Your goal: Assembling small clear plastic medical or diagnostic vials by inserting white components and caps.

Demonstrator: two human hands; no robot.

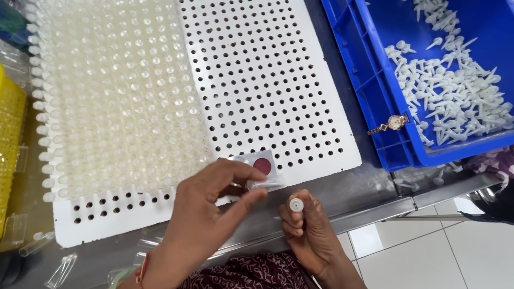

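Observation:
My left hand (pixel 206 214) pinches a small clear sachet with a dark red round pad (pixel 262 166) just over the front edge of a white perforated rack (pixel 267 80). My right hand (pixel 308 230) grips a small white-capped clear tube (pixel 296 204) upright, close to the right of the sachet. Both hands hover above the steel table edge (pixel 342 214). The rack's left half is filled with several rows of clear capped tubes (pixel 118 96); its right half shows bare holes.
A blue plastic crate (pixel 396 139) at the right holds several white plugs (pixel 460 91), with a gold wristwatch (pixel 393 123) resting on its rim. A yellow basket (pixel 8 144) stands at far left. Loose clear tubes (pixel 59 267) lie on the table front left. White tiled floor lies lower right.

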